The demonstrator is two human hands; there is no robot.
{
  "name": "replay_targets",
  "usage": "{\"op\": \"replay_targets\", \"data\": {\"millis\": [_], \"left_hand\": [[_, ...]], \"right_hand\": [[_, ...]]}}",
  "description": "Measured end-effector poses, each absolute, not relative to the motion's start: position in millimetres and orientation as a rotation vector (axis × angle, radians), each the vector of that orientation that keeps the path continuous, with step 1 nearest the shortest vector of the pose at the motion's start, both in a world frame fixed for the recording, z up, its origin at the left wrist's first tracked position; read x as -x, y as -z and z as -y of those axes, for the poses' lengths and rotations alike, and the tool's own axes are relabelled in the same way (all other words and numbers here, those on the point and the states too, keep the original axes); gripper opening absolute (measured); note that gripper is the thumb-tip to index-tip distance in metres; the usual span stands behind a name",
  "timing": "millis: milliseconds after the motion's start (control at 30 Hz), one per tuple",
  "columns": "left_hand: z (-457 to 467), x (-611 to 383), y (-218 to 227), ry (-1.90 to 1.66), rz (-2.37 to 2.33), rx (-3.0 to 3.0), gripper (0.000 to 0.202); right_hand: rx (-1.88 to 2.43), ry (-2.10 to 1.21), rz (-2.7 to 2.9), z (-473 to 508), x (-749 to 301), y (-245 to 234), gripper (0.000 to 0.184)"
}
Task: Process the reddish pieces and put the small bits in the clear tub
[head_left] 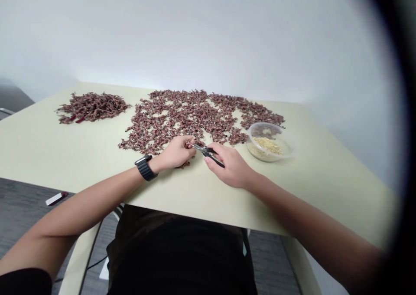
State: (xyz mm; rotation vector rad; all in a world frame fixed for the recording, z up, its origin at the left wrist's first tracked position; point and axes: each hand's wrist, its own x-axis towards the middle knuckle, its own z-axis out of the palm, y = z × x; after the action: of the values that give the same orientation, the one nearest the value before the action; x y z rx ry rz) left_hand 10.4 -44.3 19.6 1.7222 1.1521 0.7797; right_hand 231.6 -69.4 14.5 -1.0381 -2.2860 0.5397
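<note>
My right hand (231, 165) is wrapped round small pliers (212, 155) with black handles. Their metal jaws point left and reach the fingertips of my left hand (177, 152). Those fingers are pinched on a small reddish-brown piece, mostly hidden by the fingers. A few similar pieces (184, 165) lie on the table just under my left hand. Beyond both hands spreads a wide layer of small reddish-brown twisted pieces (185, 113) with shiny and dark bits.
A denser heap of reddish-brown pieces (97, 106) lies at the left of the pale table (182, 195), two dark red items at its front. At right stands a clear plastic bowl (263, 156) with yellowish bits (269, 145). A wall rises behind. A small white-and-red object (56, 198) is on the floor.
</note>
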Motion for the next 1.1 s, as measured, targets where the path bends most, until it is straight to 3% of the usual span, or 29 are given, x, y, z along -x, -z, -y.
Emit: {"op": "replay_targets", "data": {"millis": [800,967,1100], "left_hand": [[47.4,-12.5,-19.7,-0.76,-1.223,-1.844,0.013],[47.1,-12.7,-19.0,-0.795,-1.22,-1.867,0.014],[46.2,-11.7,-19.5,-0.805,-1.185,-1.88,0.015]], "right_hand": [[1.063,-0.681,2.258,71.5,-228.7,-16.7,0.021],[1.088,-0.887,2.156,72.6,-227.2,-17.9,0.027],[1.08,-1.334,1.905,70.9,-224.7,-14.3,0.034]]}}
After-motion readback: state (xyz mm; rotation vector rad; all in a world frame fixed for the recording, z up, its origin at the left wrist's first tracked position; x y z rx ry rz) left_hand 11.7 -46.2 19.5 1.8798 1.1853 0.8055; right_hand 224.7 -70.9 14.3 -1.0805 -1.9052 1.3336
